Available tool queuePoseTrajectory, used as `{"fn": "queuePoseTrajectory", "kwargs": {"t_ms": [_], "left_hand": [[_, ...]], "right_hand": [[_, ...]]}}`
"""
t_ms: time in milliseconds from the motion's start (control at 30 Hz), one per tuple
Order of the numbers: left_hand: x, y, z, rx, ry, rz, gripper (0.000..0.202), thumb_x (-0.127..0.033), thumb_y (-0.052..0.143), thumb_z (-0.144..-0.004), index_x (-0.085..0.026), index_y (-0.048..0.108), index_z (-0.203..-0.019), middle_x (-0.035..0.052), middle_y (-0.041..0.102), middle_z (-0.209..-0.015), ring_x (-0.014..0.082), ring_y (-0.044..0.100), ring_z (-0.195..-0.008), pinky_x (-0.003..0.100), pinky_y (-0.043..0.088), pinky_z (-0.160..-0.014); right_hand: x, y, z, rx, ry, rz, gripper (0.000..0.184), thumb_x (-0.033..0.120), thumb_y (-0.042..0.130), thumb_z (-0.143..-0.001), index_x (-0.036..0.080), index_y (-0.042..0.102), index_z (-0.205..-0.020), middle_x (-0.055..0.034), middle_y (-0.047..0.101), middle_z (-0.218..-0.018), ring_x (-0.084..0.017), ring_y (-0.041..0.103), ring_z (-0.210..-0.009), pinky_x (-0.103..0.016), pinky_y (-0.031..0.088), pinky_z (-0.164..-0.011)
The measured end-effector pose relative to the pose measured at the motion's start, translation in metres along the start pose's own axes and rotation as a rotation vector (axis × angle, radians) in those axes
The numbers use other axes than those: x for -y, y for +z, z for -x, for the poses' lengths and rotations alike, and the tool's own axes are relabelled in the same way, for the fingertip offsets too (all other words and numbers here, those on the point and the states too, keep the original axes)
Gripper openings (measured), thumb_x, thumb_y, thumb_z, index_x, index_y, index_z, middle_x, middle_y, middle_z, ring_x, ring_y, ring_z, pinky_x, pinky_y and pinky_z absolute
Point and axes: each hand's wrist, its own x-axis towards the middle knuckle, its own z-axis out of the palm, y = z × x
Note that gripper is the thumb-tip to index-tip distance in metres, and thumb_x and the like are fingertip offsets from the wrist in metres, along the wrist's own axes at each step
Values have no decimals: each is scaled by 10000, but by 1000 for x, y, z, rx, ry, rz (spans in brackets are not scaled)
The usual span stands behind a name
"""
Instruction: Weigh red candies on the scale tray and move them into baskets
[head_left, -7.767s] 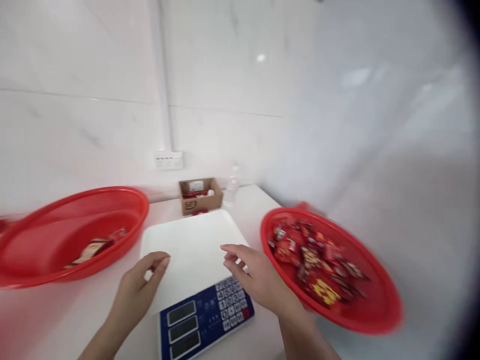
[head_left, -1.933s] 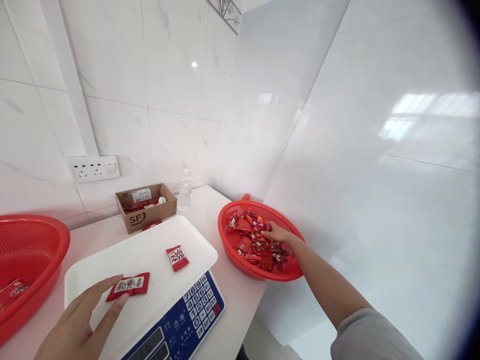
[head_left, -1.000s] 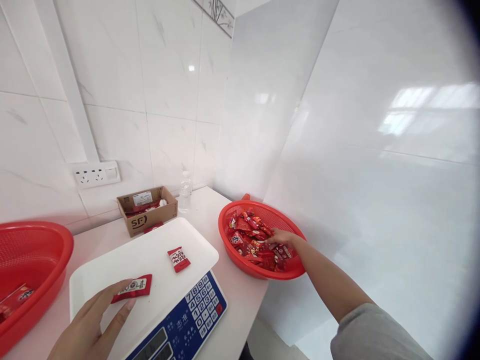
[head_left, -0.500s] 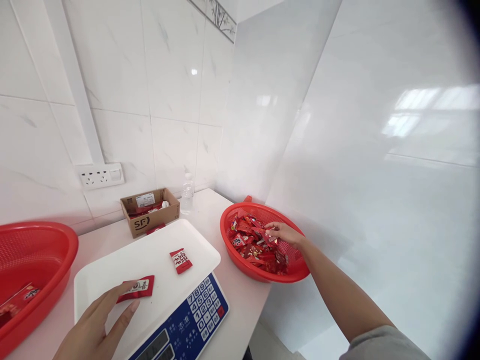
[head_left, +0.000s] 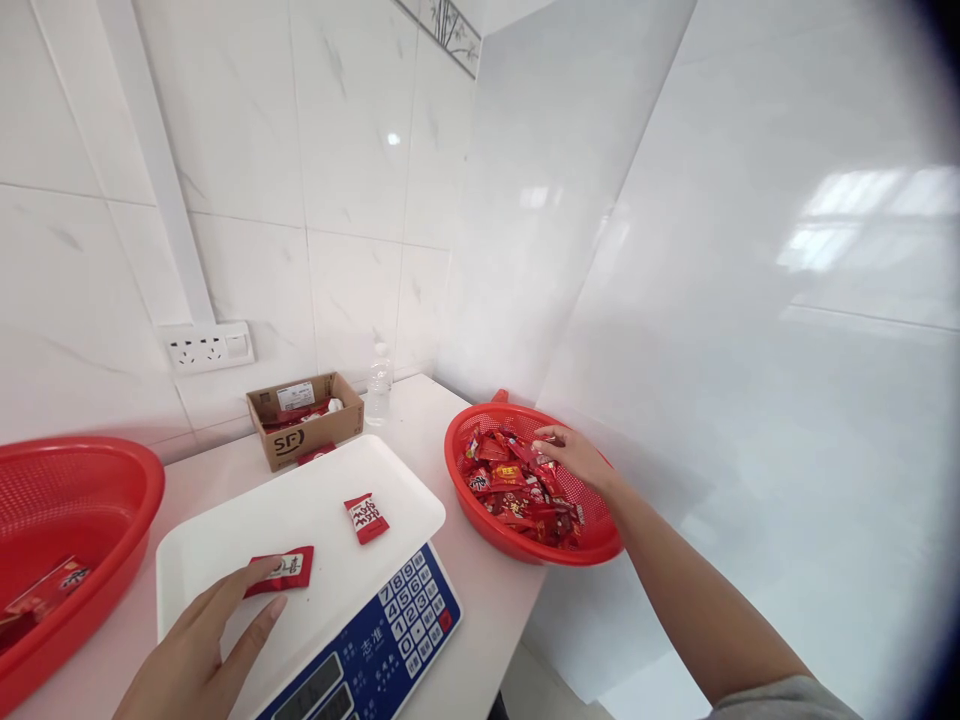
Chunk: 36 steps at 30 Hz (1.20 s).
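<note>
My left hand (head_left: 202, 640) rests over the white tray of a blue-and-white digital scale (head_left: 367, 450). Its index fingertip touches a red wrapped candy (head_left: 298, 570); the thumb is held apart, so the hand is open. Another red-and-white candy packet (head_left: 366, 518) lies farther right on the tray. My right hand (head_left: 574, 455) hovers over a red plastic basket (head_left: 469, 525) with a heap of red wrapped candies (head_left: 517, 495) in it. The right fingers are loosely bent and parted from the thumb, with no candy visible between them.
A second red basket (head_left: 135, 480) with some red packets stands at the left. Behind the scale are a small cardboard box (head_left: 319, 435) holding red packets and a clear plastic bottle (head_left: 379, 385). Tiled walls close in the table (head_left: 427, 395) behind and at the right.
My right hand has lifted slightly off the candies, and a packet with yellow print now shows in the heap. My left hand keeps its place at the candy. The view has shifted slightly.
</note>
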Motion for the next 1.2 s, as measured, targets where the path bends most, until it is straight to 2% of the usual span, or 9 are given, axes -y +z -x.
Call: {"fn": "queuePoseTrajectory", "kwargs": {"t_ms": [100,333,500,633,700,900,1000,1067,1200], "left_hand": [[0,-1,-1,98,30,-24,301,-472,506,-782,-308,632,-1001,12,697,-963,215,657,-828,270,540,-652],[2,0,0,106,29,-49,315,-460,489,-794,-299,628,-1027,21,683,-1023,219,652,-860,273,540,-668],[-2,-2,0,144,-27,-22,360,-500,451,-802,-295,613,-1049,19,660,-1081,224,632,-944,291,540,-720],[-16,-8,1,199,-42,-46,388,-490,418,-824,-273,582,-1101,33,608,-1173,226,579,-1055,337,515,-826],[-22,-11,2,235,-37,-80,369,-448,404,-845,-268,568,-1122,37,588,-1198,225,549,-1102,366,490,-880],[-27,-10,6,331,70,-153,385,-366,422,-862,-249,516,-1217,42,504,-1308,243,409,-1248,443,392,-1005],[-27,-10,7,363,104,-176,415,-355,429,-866,-246,483,-1262,45,469,-1348,257,339,-1295,467,360,-1028],[-28,-11,8,384,104,-179,425,-347,424,-871,-247,462,-1282,45,452,-1363,256,311,-1311,472,344,-1037],[-32,-15,8,425,85,-174,423,-321,427,-873,-243,446,-1288,43,432,-1379,245,274,-1327,477,306,-1059]], "right_hand": [[10,3,4,-21,-43,20,247,416,545,-759,200,592,-869,-27,679,-854,-176,628,-790,-295,455,-745],[32,12,16,-76,-53,165,272,466,485,-783,212,581,-799,-1,676,-775,-148,570,-647,-265,410,-578],[46,22,23,-72,-127,201,235,425,469,-800,217,578,-786,-3,668,-786,-167,586,-718,-285,422,-656],[72,45,36,-89,-222,154,214,408,465,-815,234,588,-834,-4,664,-881,-179,590,-825,-294,422,-734],[89,61,46,-23,-271,112,214,409,460,-824,238,583,-859,-1,660,-884,-175,593,-817,-290,426,-727],[135,119,71,341,-379,97,219,406,454,-836,220,569,-823,10,652,-753,-147,583,-667,-259,403,-601],[152,146,76,491,-428,123,239,445,458,-839,240,566,-899,14,674,-763,-154,604,-700,-261,403,-635],[162,161,78,546,-481,170,289,482,465,-832,256,556,-988,-5,687,-839,-179,614,-784,-274,404,-675],[171,179,81,538,-535,331,384,506,463,-826,257,537,-1109,-58,675,-959,-233,604,-884,-306,396,-707]]}}
